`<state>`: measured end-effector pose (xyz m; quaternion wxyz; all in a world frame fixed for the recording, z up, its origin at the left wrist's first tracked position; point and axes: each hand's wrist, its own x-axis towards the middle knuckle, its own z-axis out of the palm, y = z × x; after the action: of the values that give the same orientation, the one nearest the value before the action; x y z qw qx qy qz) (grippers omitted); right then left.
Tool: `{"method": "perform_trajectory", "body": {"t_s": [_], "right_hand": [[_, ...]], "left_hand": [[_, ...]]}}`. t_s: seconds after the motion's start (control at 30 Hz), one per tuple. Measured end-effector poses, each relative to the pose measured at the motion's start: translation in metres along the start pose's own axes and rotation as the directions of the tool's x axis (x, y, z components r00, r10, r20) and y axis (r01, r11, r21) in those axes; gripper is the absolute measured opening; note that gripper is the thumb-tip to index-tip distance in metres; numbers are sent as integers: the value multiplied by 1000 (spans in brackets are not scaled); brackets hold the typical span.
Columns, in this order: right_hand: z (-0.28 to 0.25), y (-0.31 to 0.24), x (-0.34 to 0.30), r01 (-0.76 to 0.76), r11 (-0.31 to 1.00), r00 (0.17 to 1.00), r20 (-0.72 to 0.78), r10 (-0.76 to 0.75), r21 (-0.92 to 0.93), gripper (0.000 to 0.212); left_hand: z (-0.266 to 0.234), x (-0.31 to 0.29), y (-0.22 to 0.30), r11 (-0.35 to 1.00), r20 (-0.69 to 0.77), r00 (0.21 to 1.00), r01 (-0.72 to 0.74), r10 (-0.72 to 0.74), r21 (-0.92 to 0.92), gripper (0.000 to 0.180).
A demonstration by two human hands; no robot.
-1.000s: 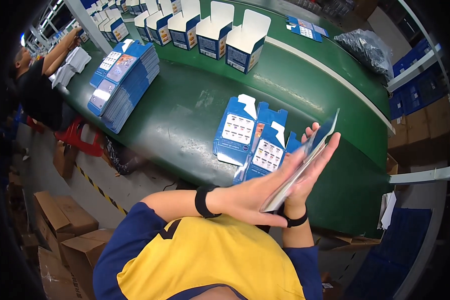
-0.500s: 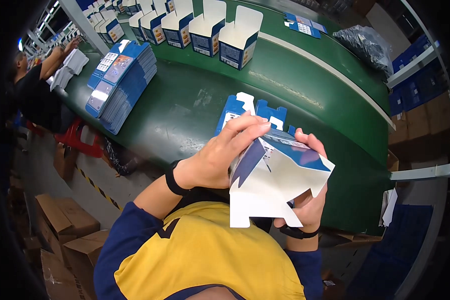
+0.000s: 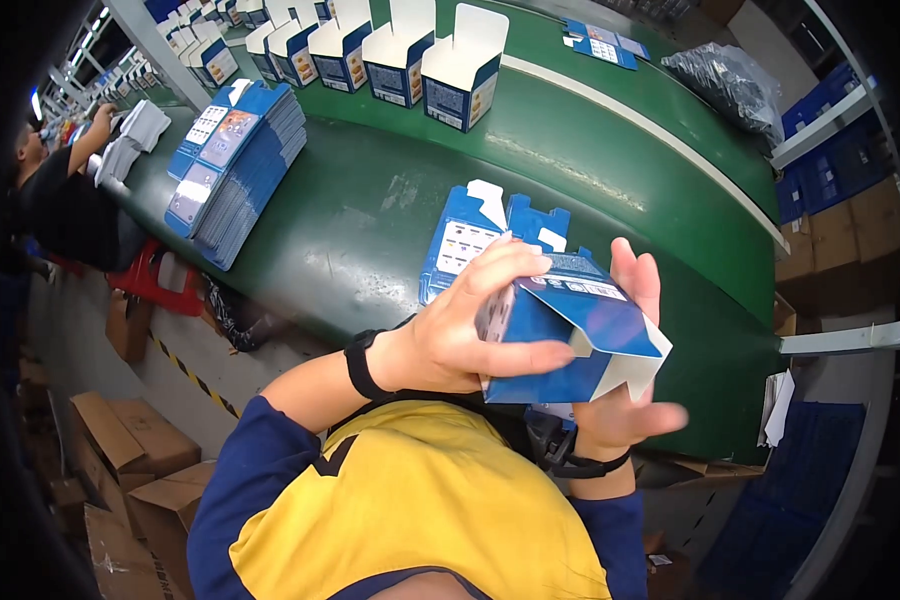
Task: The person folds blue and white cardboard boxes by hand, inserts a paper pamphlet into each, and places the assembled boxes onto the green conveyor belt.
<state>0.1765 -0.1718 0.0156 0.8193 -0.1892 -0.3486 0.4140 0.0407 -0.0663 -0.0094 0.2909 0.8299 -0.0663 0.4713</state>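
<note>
A blue carton [image 3: 545, 350] with white inner faces is tilted in front of my chest, its end flaps partly folded in. My left hand [image 3: 460, 325] grips its left side, fingers over the top and thumb across a blue flap. At the carton's right end, my right hand [image 3: 620, 415] has its fingers raised and its thumb stretched away. That palm lies against or just behind the carton; the flaps hide the contact. Just beyond the hands, flat unfolded blue cartons [image 3: 457, 245] lie on the green work surface [image 3: 370, 240].
A tall stack of flat blue cartons [image 3: 245, 165] stands at the left. Open-topped boxes [image 3: 460, 85] line the far side. A grey plastic bag [image 3: 725, 85] lies far right. At the left are a person [image 3: 65, 200], a red stool [image 3: 160, 280] and brown cardboard boxes [image 3: 135, 435].
The white flaps that hung toward me have been folded in, and a blue face now shows. My left thumb has come across the front. My right fingers and thumb have spread.
</note>
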Motion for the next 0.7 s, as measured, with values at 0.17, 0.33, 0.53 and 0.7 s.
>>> {"method": "perform_trajectory", "body": {"t_s": [0.17, 0.33, 0.53, 0.7], "right_hand": [[-35, 2, -7, 28, 873, 993, 113, 30, -487, 74], [-44, 0, -2, 244, 618, 958, 285, -34, -747, 59], [-29, -8, 16, 377, 467, 907, 421, -10, -800, 43], [-29, -10, 24, 206, 470, 943, 302, 137, -858, 48]], "left_hand": [[-4, -3, -4, 994, 45, 994, 105, -103, -41, 48], [1, 5, 5, 985, 50, 984, 171, -171, 6, 51], [-8, 6, -1, 987, -25, 991, 124, -128, -104, 77], [-18, 12, -5, 998, 156, 987, 21, -30, 63, 88]]}}
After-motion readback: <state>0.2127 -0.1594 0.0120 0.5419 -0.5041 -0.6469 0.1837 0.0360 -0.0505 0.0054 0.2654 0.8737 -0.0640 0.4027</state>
